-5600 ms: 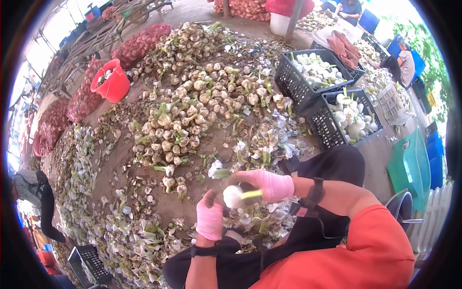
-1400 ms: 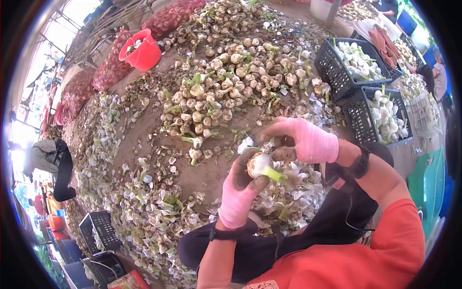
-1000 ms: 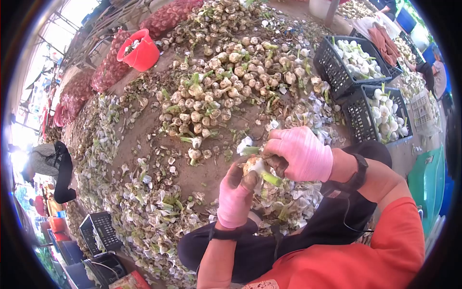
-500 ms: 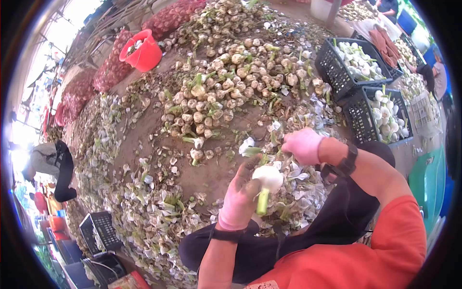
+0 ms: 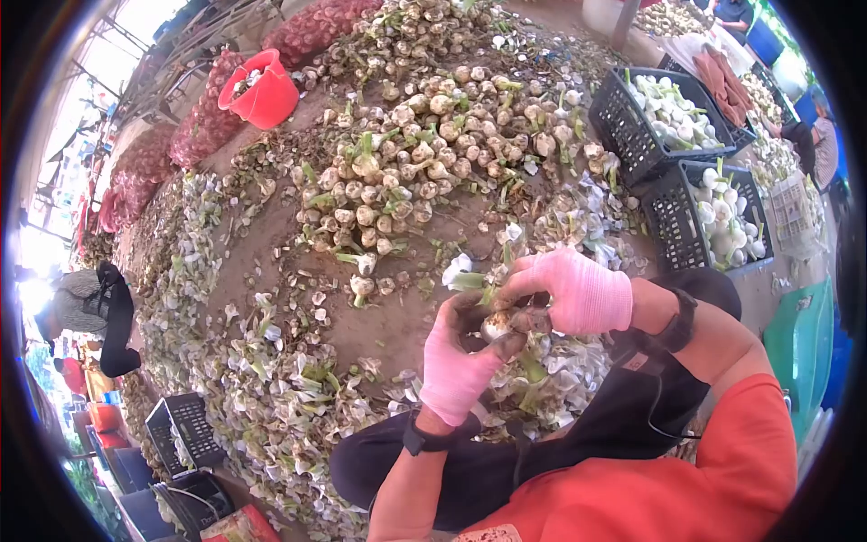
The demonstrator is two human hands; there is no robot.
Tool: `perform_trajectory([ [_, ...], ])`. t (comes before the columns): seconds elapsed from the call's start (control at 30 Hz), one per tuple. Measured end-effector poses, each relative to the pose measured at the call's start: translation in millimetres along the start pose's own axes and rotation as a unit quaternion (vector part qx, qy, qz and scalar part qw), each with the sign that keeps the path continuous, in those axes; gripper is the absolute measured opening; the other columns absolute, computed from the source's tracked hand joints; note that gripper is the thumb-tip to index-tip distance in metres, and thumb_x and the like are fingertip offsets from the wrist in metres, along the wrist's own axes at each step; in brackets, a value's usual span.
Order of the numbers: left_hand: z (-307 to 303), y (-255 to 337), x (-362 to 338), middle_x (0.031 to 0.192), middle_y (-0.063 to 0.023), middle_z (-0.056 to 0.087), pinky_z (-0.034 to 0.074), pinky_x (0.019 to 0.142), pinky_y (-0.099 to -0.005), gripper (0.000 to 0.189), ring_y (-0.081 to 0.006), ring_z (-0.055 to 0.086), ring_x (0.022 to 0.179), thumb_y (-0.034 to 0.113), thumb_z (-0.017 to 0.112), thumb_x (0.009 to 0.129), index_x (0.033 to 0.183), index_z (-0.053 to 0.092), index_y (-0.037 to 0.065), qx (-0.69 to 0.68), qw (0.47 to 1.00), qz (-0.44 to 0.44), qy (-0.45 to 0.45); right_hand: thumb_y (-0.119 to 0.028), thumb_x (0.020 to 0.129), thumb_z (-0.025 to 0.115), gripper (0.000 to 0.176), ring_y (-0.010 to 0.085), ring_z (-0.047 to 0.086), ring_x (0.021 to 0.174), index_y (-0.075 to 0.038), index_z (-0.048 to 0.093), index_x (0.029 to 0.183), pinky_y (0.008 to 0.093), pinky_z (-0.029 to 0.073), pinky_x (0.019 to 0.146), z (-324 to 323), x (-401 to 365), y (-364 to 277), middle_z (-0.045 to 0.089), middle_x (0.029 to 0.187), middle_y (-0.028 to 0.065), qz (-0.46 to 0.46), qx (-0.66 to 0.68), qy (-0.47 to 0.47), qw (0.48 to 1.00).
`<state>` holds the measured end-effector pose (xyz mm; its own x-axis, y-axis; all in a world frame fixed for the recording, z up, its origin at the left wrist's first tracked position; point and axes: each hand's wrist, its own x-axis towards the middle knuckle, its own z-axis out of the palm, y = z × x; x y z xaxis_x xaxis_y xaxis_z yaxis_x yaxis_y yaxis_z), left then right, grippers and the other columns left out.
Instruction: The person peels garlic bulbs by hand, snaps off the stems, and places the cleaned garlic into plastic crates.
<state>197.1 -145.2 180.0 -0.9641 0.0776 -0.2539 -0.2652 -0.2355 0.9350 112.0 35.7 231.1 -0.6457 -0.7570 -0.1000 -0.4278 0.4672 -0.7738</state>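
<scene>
A garlic bulb (image 5: 496, 325), its underside with brownish roots showing, sits between my two hands in front of my knees. My left hand (image 5: 459, 363), in a pink glove with dirty dark fingertips, grips the bulb from the left. From the right, my right hand (image 5: 578, 291), gloved the same way, has its fingers closed on the bulb's upper and right side. Part of the bulb is hidden by the fingers. Just beyond my left fingertips lies a white piece of garlic skin with a green end (image 5: 461, 273). A green stem (image 5: 533, 366) shows below my right fingers.
Unpeeled garlic bulbs (image 5: 424, 163) are heaped ahead. Loose skins (image 5: 298, 406) cover the ground around my legs. Black crates (image 5: 623, 135) of white bulbs stand to the right, a red bucket (image 5: 271, 98) and red net sacks (image 5: 206, 117) at the far left. Other people sit at both sides.
My right hand has moved down and left onto the bulb in my left hand. The bulb has turned from its white side with a green stem toward me to its root side.
</scene>
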Motion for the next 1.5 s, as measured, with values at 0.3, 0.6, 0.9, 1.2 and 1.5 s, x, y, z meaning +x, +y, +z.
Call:
perform_trajectory([
  [0.3, 4.0, -7.0, -2.8, 0.116, -0.0119, 0.056, 0.045, 0.092, -0.0306, 0.067, -0.0178, 0.054, 0.108, 0.014, 0.079, 0.075, 0.129, 0.042, -0.001, -0.132, 0.989, -0.058, -0.038, -0.009, 0.072, 0.063, 0.03, 0.0319, 0.065, 0.09, -0.007, 0.068, 0.101, 0.0361, 0.051, 0.079, 1.6, -8.2, -1.3, 0.066, 0.093, 0.0153, 0.068, 0.037, -0.024, 0.997],
  [0.6, 7.4, -11.4, -4.8, 0.12, -0.0098, 0.056, 0.046, 0.095, -0.0333, 0.07, -0.0197, 0.055, 0.112, 0.022, 0.077, 0.078, 0.133, 0.039, 0.002, -0.186, 0.981, -0.055, -0.021, -0.014, 0.081, 0.067, 0.023, 0.0265, 0.065, 0.084, -0.004, 0.066, 0.103, 0.034, 0.051, 0.073, 9.1, -9.3, 1.8, 0.065, 0.09, 0.0118, 0.019, 0.043, 0.03, 0.998],
  [0.9, 2.9, -3.6, -3.8, 0.114, -0.0092, 0.055, 0.053, 0.085, -0.0317, 0.068, -0.0188, 0.058, 0.103, -0.001, 0.078, 0.071, 0.129, 0.043, 0.003, -0.167, 0.986, -0.028, -0.003, -0.002, 0.067, 0.059, 0.037, 0.0346, 0.062, 0.087, -0.006, 0.064, 0.103, 0.0411, 0.051, 0.076, 7.3, -9.2, 0.1, 0.061, 0.091, 0.0144, -0.036, -0.027, -0.009, 0.999],
  [1.2, -0.1, -2.2, -5.9, 0.112, -0.0103, 0.056, 0.053, 0.083, -0.0302, 0.067, -0.0187, 0.059, 0.101, 0.001, 0.08, 0.07, 0.126, 0.044, -0.004, -0.136, 0.988, -0.074, -0.011, -0.012, 0.065, 0.063, 0.029, 0.0332, 0.062, 0.077, -0.01, 0.062, 0.093, 0.0436, 0.051, 0.066, 10.7, -13.7, -4.9, 0.058, 0.087, 0.0111, -0.064, -0.155, -0.04, 0.985],
  [1.5, 0.6, -10.1, -6.8, 0.112, -0.0099, 0.057, 0.052, 0.083, -0.0301, 0.08, -0.0185, 0.059, 0.101, 0.006, 0.085, 0.065, 0.131, 0.041, -0.002, -0.134, 0.988, -0.063, -0.052, -0.013, 0.064, 0.066, 0.024, 0.0314, 0.064, 0.075, -0.009, 0.062, 0.087, 0.0416, 0.051, 0.065, 12.2, -12.1, -3.0, 0.062, 0.079, 0.0108, 0.002, -0.102, -0.019, 0.995],
])
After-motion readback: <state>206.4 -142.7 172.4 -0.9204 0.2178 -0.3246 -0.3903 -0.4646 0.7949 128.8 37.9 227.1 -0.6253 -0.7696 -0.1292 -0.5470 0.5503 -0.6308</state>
